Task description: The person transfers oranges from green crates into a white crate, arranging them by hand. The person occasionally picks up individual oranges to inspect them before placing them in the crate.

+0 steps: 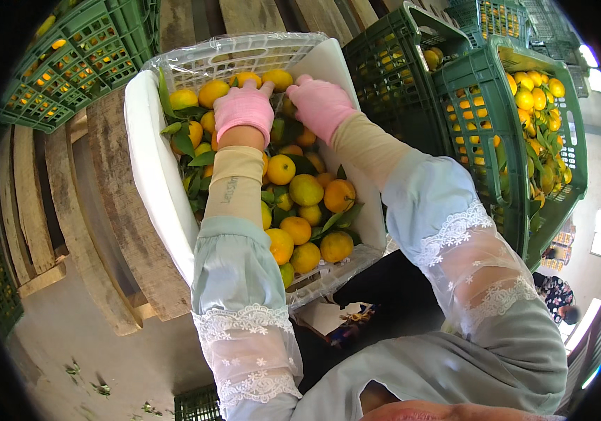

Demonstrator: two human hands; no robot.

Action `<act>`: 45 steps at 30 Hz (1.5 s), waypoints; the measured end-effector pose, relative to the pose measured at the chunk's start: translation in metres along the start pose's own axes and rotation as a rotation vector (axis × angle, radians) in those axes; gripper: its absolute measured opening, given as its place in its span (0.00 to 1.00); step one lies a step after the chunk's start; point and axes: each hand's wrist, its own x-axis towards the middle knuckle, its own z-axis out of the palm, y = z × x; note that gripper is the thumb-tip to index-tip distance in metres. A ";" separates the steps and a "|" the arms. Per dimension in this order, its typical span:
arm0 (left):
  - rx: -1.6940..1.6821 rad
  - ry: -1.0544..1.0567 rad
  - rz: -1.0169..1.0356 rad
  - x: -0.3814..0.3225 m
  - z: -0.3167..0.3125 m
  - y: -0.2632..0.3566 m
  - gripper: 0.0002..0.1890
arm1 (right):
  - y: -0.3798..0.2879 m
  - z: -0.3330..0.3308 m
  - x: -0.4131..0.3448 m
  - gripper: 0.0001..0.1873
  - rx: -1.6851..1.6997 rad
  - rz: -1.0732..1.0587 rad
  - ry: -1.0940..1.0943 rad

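Observation:
Before me a clear plastic crate (216,55) holds many yellow-orange citrus fruits (306,189) with green leaves. White foam sheets line its left side (148,158) and right side (334,66). My left hand (245,110), in a pink knit glove with bare fingertips, lies over fruit near the far wall. Its fingers are spread across an orange fruit (246,78); whether they grip it is unclear. My right hand (324,105), gloved alike, reaches in beside the right foam. Its fingers bend down by a yellow fruit (278,80), and what lies under them is hidden.
The crate rests on wooden pallet slats (132,205). Green crates of citrus stand at upper left (79,58) and on the right (482,121). Fallen leaves (101,388) lie on the floor by another green crate (198,405). A person (554,297) is far off at right.

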 end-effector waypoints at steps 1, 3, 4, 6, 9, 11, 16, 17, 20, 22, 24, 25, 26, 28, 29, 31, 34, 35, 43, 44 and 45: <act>0.009 -0.005 0.012 -0.001 0.000 -0.001 0.23 | -0.001 0.006 0.008 0.13 0.010 0.047 -0.030; -0.094 -0.014 0.010 -0.003 -0.002 -0.005 0.25 | -0.003 0.012 0.027 0.14 0.031 0.067 0.023; -0.140 -0.029 0.008 -0.005 -0.005 -0.008 0.26 | -0.003 0.011 0.034 0.15 0.052 0.082 0.050; -0.360 0.095 -0.073 -0.007 -0.017 -0.018 0.26 | -0.002 0.002 0.042 0.15 0.104 0.066 0.040; -0.672 0.402 -0.036 -0.012 -0.044 -0.033 0.24 | -0.002 -0.016 0.032 0.15 0.296 0.070 0.064; -0.736 0.389 0.052 -0.016 -0.065 -0.054 0.22 | -0.009 -0.022 0.010 0.16 0.552 0.047 0.186; -0.839 0.374 0.073 -0.053 -0.066 -0.083 0.18 | -0.047 -0.012 -0.029 0.25 0.630 -0.244 -0.089; -0.926 0.383 0.032 -0.061 -0.060 -0.083 0.18 | -0.055 -0.010 -0.029 0.27 0.654 -0.186 -0.119; -1.247 0.425 0.102 -0.084 -0.049 -0.087 0.17 | -0.072 -0.009 -0.025 0.31 0.775 -0.165 -0.023; -1.364 0.476 0.065 -0.092 -0.046 -0.090 0.16 | -0.079 -0.011 -0.021 0.34 0.752 -0.099 -0.062; -1.374 0.549 0.060 -0.095 -0.044 -0.092 0.16 | -0.077 -0.011 -0.018 0.36 0.803 -0.058 -0.088; -1.374 0.560 0.062 -0.096 -0.043 -0.092 0.16 | -0.076 -0.009 -0.017 0.37 0.858 -0.084 -0.054; -1.376 0.567 0.060 -0.097 -0.042 -0.093 0.16 | -0.070 -0.006 -0.016 0.37 0.957 -0.048 0.003; -1.371 0.608 0.094 -0.098 -0.038 -0.094 0.16 | -0.058 0.004 -0.013 0.35 1.235 0.082 0.108; -1.375 0.628 0.109 -0.098 -0.036 -0.093 0.16 | -0.053 0.009 -0.010 0.34 1.395 0.155 0.123; -1.365 0.618 0.108 -0.098 -0.032 -0.091 0.16 | -0.044 0.018 -0.007 0.33 1.609 0.192 -0.025; -1.365 0.625 0.139 -0.097 -0.033 -0.089 0.15 | -0.044 0.022 -0.002 0.34 1.468 0.183 -0.062; -1.318 0.623 0.117 -0.098 -0.034 -0.088 0.15 | -0.047 0.020 0.000 0.35 1.342 0.154 -0.012; -1.086 0.683 0.102 -0.109 -0.031 -0.087 0.15 | -0.051 -0.001 -0.003 0.38 0.943 0.100 0.040; -1.077 0.702 0.115 -0.110 -0.032 -0.087 0.15 | -0.051 0.000 -0.006 0.38 1.000 0.083 0.085; -1.077 0.701 0.103 -0.112 -0.033 -0.087 0.15 | -0.050 0.000 -0.009 0.39 1.043 0.114 0.082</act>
